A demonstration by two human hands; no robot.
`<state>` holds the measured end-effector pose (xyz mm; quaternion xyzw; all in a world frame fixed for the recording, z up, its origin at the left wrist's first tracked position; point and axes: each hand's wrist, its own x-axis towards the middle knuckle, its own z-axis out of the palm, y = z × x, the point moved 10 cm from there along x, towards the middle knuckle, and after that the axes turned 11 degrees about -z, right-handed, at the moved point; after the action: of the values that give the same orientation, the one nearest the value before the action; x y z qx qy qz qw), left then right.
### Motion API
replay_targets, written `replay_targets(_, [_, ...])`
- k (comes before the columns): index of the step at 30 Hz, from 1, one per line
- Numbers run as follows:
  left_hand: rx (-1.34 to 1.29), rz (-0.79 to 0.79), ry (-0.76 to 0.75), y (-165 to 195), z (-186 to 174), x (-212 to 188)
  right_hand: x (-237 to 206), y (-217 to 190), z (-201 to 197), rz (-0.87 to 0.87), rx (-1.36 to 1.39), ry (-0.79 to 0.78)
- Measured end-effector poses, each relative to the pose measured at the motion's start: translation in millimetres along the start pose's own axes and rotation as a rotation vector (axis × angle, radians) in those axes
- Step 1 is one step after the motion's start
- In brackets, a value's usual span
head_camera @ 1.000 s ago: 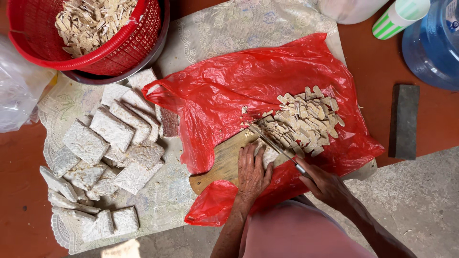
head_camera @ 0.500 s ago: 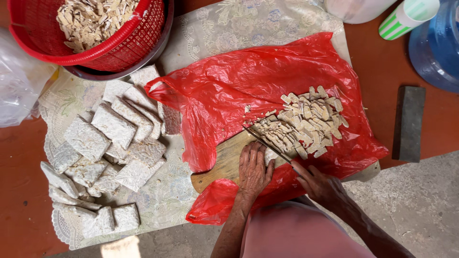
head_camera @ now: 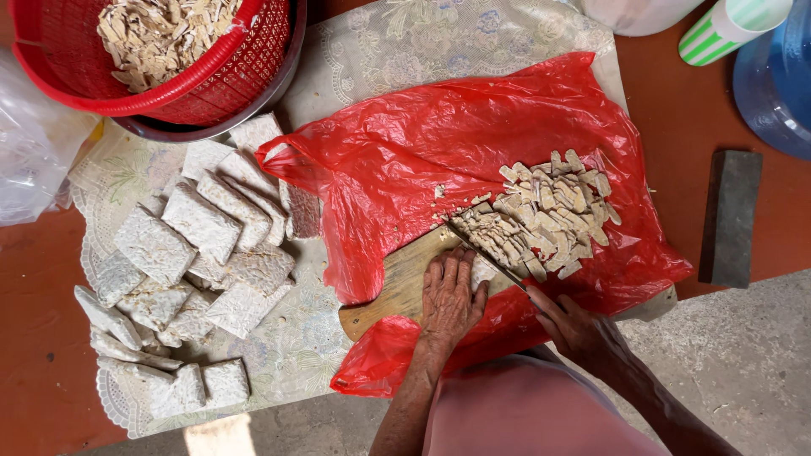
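We cannot see most of the brown wooden cutting board (head_camera: 404,283): a crumpled red plastic sheet (head_camera: 439,152) covers its far end and our left hand (head_camera: 449,297) lies over its middle, so only the rounded near end shows, at the near edge of the pale floral cloth (head_camera: 397,38). Our left hand rests palm down, fingers stretched flat and close together, pressing on a pale block (head_camera: 483,272) of which only a sliver shows past the fingertips; what kind of piece it is we cannot make out. Our right hand (head_camera: 574,325) is closed round the handle of a thin dark-bladed knife (head_camera: 486,253), the handle wholly hidden in the fist, the wrist bent inward and the forearm running off the bottom edge. The blade slants from that fist toward the far left, its edge just beside our left fingertips and against the heap of small beige cut strips (head_camera: 549,215) lying on the red sheet. Our pink-clad lap hides the near edge of the sheet. On the left half of the cloth lie pale speckled square cakes (head_camera: 190,253), overlapping one another. At the far left corner a red plastic mesh basket (head_camera: 253,59), cut off by the top edge, holds more beige strips. A dark grey rectangular stone (head_camera: 731,215) lies off the cloth to the right
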<state>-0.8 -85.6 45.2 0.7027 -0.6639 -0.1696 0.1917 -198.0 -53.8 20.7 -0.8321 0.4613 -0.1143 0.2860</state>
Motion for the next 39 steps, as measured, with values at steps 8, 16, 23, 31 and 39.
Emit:
replay_targets(8, [0.014, -0.010, -0.007, -1.2, 1.3, -1.2, -6.1, 7.3, -0.7, -0.051, 0.082, 0.006])
replay_targets(16, [0.018, 0.011, 0.012, 0.0, -0.4, -0.5, 16.0, 9.7, 16.2, -0.003, 0.065, -0.052])
replay_targets(23, [0.016, 0.031, 0.040, 2.4, -6.8, 1.5, 39.4, -21.8, -18.8, -0.264, 0.134, 0.211])
replay_targets(31, [0.005, 0.032, 0.037, 1.8, -4.4, -1.6, -7.1, 22.0, 17.0, 0.126, 0.034, -0.175])
replay_targets(39, [0.036, 0.061, 0.042, 2.2, -2.5, -1.7, 5.6, 8.8, -0.5, -0.059, 0.116, -0.032])
